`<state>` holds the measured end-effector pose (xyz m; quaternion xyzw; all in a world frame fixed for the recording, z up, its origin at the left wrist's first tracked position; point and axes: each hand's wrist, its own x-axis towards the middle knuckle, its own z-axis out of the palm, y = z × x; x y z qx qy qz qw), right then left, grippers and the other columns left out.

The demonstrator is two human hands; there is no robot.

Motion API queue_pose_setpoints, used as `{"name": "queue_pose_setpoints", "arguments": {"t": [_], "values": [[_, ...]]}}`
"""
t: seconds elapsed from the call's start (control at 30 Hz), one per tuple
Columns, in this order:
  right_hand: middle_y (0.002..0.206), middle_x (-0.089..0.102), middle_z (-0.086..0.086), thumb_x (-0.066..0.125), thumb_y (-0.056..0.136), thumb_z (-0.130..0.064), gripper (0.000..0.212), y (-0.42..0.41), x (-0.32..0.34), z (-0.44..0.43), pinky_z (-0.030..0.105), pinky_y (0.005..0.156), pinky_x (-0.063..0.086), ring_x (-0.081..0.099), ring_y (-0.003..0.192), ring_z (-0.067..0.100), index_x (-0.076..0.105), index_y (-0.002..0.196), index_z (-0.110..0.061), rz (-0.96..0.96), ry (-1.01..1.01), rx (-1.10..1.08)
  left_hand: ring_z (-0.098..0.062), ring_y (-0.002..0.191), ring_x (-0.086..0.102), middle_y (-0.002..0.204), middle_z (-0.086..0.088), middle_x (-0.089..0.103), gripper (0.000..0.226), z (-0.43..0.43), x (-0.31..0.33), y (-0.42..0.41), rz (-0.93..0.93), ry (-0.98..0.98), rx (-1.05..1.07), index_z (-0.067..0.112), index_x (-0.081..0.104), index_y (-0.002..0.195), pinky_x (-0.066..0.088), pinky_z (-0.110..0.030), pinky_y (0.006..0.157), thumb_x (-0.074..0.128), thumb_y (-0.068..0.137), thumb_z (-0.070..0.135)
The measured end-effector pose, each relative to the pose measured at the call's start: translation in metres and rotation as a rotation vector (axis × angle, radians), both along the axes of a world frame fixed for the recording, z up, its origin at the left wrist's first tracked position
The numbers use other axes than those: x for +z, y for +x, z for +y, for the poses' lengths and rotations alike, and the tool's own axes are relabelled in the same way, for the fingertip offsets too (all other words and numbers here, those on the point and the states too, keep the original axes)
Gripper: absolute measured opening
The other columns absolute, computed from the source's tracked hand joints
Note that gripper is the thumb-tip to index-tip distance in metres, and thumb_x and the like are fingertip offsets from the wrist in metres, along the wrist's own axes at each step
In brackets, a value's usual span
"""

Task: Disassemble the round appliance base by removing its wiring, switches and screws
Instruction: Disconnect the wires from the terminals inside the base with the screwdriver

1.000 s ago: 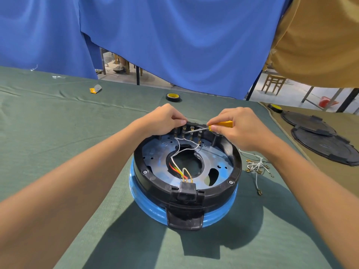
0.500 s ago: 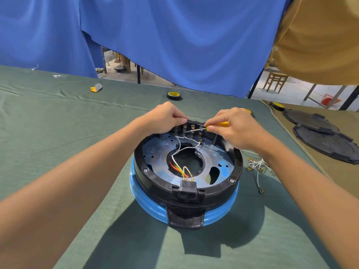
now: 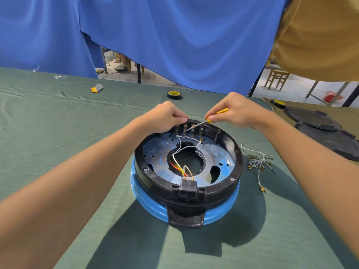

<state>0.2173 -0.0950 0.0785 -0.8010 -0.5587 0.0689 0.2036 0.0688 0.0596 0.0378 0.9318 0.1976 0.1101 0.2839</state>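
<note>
Metal and black plastic make up the round appliance base [image 3: 140, 166], which sits in the middle of the table [image 3: 58, 123] on a green cloth, directly in front of the person. A blue band [image 3: 223, 208] runs around its lower edge. Its open side faces up, showing a bluish metal plate [image 3: 157, 148] with a large central hole. White wires [image 3: 179, 150] run from a row of switch terminals [image 3: 193, 129] at the far rim down into the hole. Red, yellow and green leads join a black connector block [image 3: 188, 188] at the near rim. Two screws [image 3: 145, 169] sit in the black ring, one at each side.

The left hand [image 3: 165, 117] grips the far rim of the base, fingers curled over its edge just beside the terminals. The right hand [image 3: 239, 111] pinches a small yellow-handled screwdriver [image 3: 198, 124] between thumb and fingertips. The shaft slants down and to the left, and its tip lies among the terminals.

On the cloth to the right of the base lies a loose bundle of white wires with brass connectors [image 3: 258, 162], apart from the base. Beyond the hands lies a roll of black tape [image 3: 174, 94], and further left a small yellow and grey scrap [image 3: 96, 87]. At the right edge two round black covers [image 3: 314, 119] overlap, with another tape roll [image 3: 277, 103] near them. A blue curtain [image 3: 174, 35] hangs behind the table.
</note>
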Motion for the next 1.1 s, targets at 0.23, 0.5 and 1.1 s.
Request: {"name": "queue_pose_setpoints", "arguments": {"t": [0.23,0.5,1.1], "values": [[0.085,0.073,-0.010,0.068,0.089,-0.020,0.011,0.005,0.010,0.008,0.016,0.073,0.045,0.063,0.082,-0.002,0.078,0.094,-0.023,0.022,-0.083,0.031,-0.018,0.111,0.060,0.127,-0.001,0.065,0.030,0.002,0.000,0.001,0.008,-0.017,-0.018,0.018,0.064,0.127,0.041,-0.026,0.093,0.053,0.100,0.022],[0.092,0.069,-0.010,0.067,0.089,-0.029,0.013,-0.001,-0.004,-0.002,0.021,0.071,0.043,0.058,0.086,0.005,0.077,0.098,-0.028,-0.107,0.002,0.003,-0.014,0.114,0.055,0.131,0.003,0.061,0.035,0.005,0.000,0.004,0.058,-0.015,-0.116,0.022,0.061,0.133,0.034,-0.023,0.092,0.042,0.104,0.016],[0.081,0.074,-0.003,0.066,0.090,-0.019,0.012,0.001,0.013,0.004,0.028,0.077,0.053,0.065,0.079,0.008,0.078,0.092,-0.019,-0.029,-0.111,0.076,-0.012,0.108,0.057,0.123,0.007,0.066,0.032,0.008,-0.004,0.008,0.007,-0.021,-0.119,0.025,0.065,0.126,0.035,-0.022,0.089,0.047,0.102,0.013]]}}
